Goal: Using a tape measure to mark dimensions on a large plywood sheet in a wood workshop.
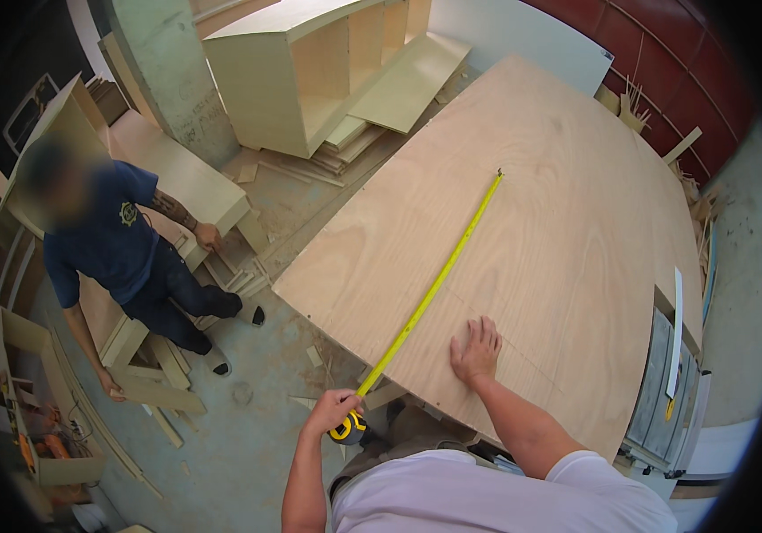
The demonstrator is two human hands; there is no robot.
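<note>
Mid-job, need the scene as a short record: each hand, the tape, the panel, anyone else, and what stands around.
Left hand: holding the black-and-yellow tape measure
Right hand: open, laid on the wooden panel
Tape blade: yellow, drawn out over the wooden panel, its end short of the far edge
Other person: standing at the left, dark blue shirt, apart from the wooden panel
Right side: long white strip by the wooden panel's edge
Background: pale open-fronted cabinet, concrete pillar
</note>
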